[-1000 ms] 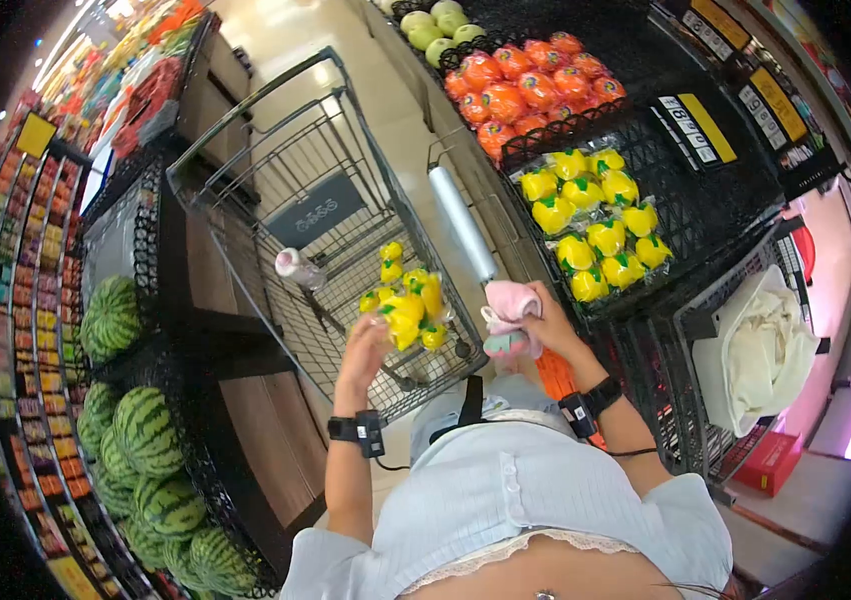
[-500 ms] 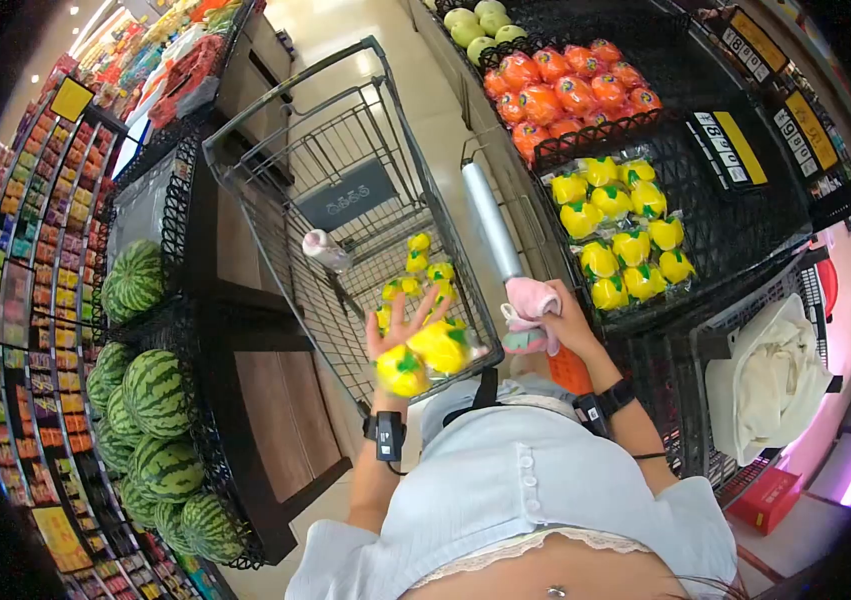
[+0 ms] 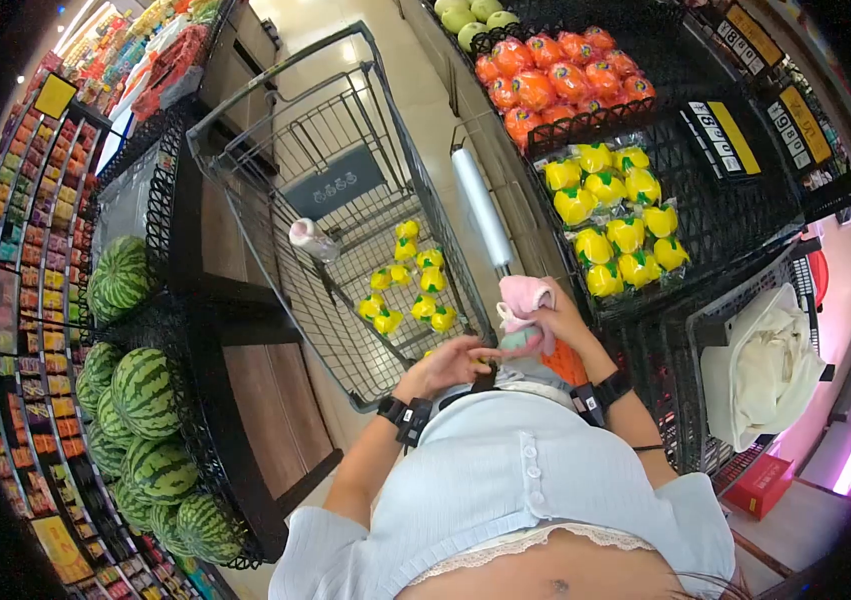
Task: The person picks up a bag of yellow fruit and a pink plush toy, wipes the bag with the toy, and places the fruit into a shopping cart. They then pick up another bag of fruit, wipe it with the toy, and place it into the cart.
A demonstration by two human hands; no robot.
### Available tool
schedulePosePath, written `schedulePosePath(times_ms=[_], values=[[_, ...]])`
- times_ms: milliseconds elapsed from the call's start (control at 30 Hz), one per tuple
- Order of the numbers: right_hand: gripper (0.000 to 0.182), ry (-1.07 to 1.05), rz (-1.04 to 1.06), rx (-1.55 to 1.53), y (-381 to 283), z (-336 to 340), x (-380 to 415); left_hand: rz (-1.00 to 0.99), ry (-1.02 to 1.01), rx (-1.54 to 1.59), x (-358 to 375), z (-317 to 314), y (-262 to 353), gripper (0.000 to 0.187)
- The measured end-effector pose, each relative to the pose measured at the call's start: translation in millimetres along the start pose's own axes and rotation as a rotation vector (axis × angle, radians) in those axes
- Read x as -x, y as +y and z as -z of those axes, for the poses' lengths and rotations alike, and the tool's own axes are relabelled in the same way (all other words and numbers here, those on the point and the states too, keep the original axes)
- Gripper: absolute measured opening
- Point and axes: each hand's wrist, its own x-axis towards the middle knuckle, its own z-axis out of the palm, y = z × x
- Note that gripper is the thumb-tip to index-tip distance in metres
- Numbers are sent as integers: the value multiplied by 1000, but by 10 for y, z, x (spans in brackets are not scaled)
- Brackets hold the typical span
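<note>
My right hand (image 3: 562, 318) is closed around a soft pink cloth bundle (image 3: 527, 294), with a pale green part showing below the pink. My left hand (image 3: 448, 366) is low in front of my waist, with a finger stretched out to the bundle's lower end. It holds no fruit. Ahead stands a wire shopping cart (image 3: 263, 285), its near end close to my left hand. Several yellow fruits (image 3: 429, 280) with green leaf-like tops lie on the cart's floor. A pink and white item (image 3: 311, 240) sits farther left in the cart.
On the right, a black display holds bagged yellow fruits (image 3: 605, 188), wrapped orange fruits (image 3: 565, 80) and green fruits (image 3: 465, 18). Beside it hangs a bag roll (image 3: 481, 205). Watermelons (image 3: 148, 392) fill crates left of the cart. A white bag (image 3: 767, 368) sits at right.
The yellow fruits at my left hand have left it, and more yellow fruits show on the cart floor. My left hand has come down and right, to the pink bundle.
</note>
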Motion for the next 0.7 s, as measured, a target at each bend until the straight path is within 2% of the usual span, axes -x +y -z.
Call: schedulePosePath(times_ms=[33,133,167,267,300,400,433,567,700], values=[[35,8,-11,32,1,27,22,-19,14,31,34,-73,16,48],[33,36,-46,59,-67,33,43,31,168,188,40,-96,122,35],[33,43,-68,28,-107,40,55,21,289,195,39,-132,155,34],[34,55,-42,55,-121,42,28,101,328,354,-17,469,333,45],[34,53,-20,85,-140,41,17,80,464,328,29,367,366,40],[33,72,-31,103,-175,16,3,142,508,300,142,463,446,36],[32,82,-22,100,-160,6,-7,101,561,34,169,382,446,31],[32,75,-20,99,-118,1,-2,270,252,-209,281,443,536,29],[31,112,1,103,-77,1,31,352,257,-470,357,409,616,31]])
